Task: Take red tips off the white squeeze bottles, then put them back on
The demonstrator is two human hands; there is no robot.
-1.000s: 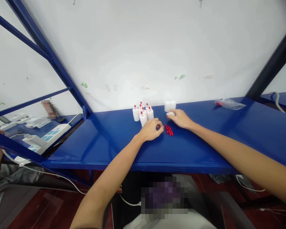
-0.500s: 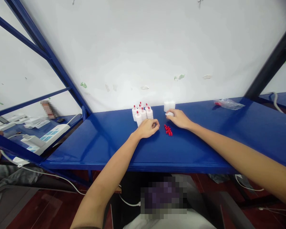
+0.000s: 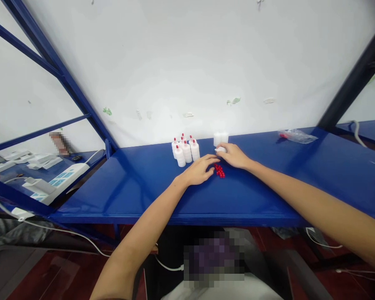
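My left hand [image 3: 201, 169] is open, its fingers apart and the fingertips at the left edge of a small pile of red caps [image 3: 220, 171]. To the right, my right hand [image 3: 235, 156] is closed around a small white bottle [image 3: 221, 149], whose pale tip points left; the fingers hide part of it. Behind my left hand stands a cluster of several upright white squeeze bottles [image 3: 180, 158] with red tips. Just beyond my right hand, white bottles [image 3: 221, 138] with no red tips visible stand close together near the wall.
A clear plastic bag [image 3: 298, 136] with something red in it lies at the back right of the blue table [image 3: 137, 187]. Blue shelf posts [image 3: 62, 77] rise at the left. Beyond them are a white power strip [image 3: 62, 180] and cables.
The front red-tipped bottle shifted left beside the others, my left hand drawing back from it. Then that hand moved right to the red caps and its fingers spread. My right hand kept its hold.
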